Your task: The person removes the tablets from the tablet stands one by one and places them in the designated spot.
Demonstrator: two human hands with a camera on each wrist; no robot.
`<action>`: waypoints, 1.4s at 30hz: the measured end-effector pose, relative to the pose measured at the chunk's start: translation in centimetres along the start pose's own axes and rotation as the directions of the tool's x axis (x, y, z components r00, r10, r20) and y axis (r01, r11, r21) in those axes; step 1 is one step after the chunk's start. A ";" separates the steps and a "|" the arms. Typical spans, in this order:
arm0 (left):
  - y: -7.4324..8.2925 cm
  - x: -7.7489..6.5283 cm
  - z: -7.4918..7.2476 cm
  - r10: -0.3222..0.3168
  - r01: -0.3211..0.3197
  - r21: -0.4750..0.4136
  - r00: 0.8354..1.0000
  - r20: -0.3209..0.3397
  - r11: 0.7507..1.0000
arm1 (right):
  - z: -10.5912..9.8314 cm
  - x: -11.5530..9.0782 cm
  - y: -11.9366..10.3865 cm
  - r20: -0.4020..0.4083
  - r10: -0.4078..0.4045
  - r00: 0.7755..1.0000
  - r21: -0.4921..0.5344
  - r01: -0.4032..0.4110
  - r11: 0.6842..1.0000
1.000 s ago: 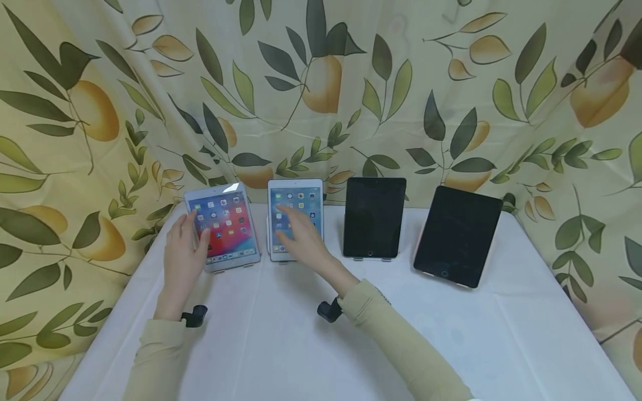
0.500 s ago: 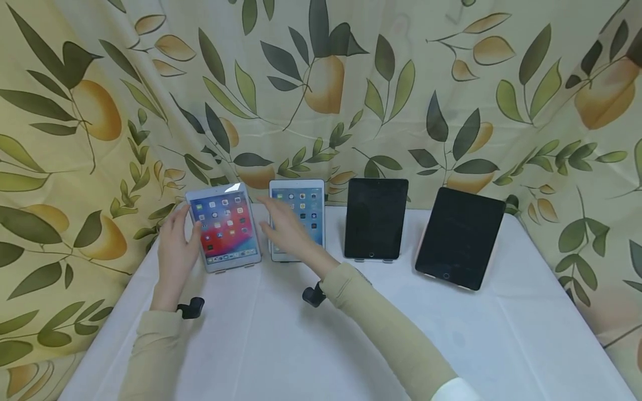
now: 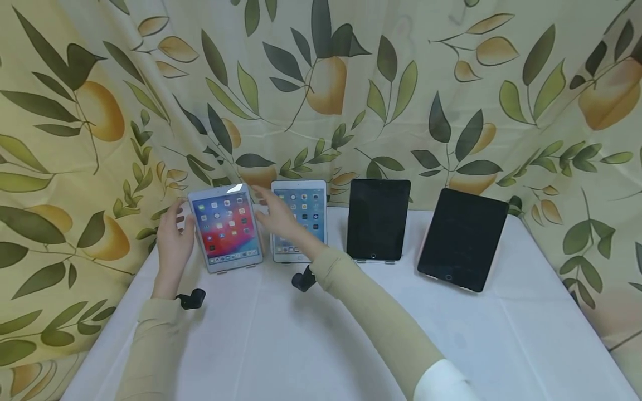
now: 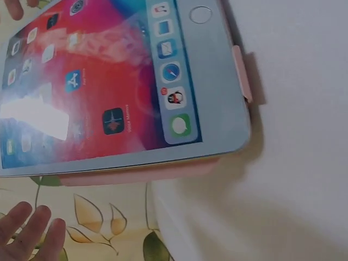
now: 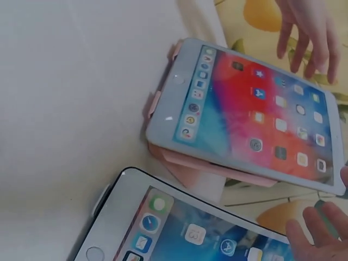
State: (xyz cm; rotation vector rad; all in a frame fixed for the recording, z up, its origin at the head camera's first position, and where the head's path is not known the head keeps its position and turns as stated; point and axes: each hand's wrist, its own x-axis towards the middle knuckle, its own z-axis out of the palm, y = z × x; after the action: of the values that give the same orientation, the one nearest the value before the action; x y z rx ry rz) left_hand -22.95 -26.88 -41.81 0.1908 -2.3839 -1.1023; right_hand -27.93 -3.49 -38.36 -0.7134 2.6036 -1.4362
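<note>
A white tablet [image 3: 227,225] with a red and blue home screen leans on a pink stand [image 5: 217,169] at the left end of a row. My left hand [image 3: 174,239] is just off its left edge, fingers spread and loosely bent; a gap shows in the left wrist view. My right hand [image 3: 276,216] reaches across a second white tablet [image 3: 312,214] with a lit blue screen. Its fingertips [image 5: 321,209] are near the first tablet's upper right edge, with the thumb right at that edge in the right wrist view. Neither hand holds anything.
To the right stand a black tablet [image 3: 377,220] with a dark screen and another dark tablet [image 3: 462,239], tilted on its stand. All are on a white-covered table [image 3: 451,340]. A leaf-and-fruit patterned curtain [image 3: 391,122] hangs close behind them.
My right hand has moved left from over the second tablet's screen to the first tablet's right edge. My left hand has drawn back from the first tablet's left edge.
</note>
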 end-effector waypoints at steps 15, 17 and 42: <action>0.0 1.3 -0.1 -0.312 0.318 -0.363 0.947 0.075 0.876 | 1.6 1.8 -1.0 -0.048 0.140 0.989 0.268 -0.123 0.956; 0.0 1.4 0.1 -0.325 0.332 -0.400 0.942 0.086 0.854 | 1.9 2.0 -1.0 -0.064 0.163 0.985 0.283 -0.139 0.949; -0.1 2.3 0.7 -0.323 0.344 -0.423 0.938 0.122 0.839 | 2.7 2.9 -0.2 -0.120 0.166 0.979 0.333 -0.118 0.936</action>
State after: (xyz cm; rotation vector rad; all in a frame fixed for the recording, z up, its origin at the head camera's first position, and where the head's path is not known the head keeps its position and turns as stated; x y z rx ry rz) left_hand -25.29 -27.17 -41.38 0.4382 -2.1140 -1.7953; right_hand -29.70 -6.94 -39.25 -0.3836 2.3661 -1.8691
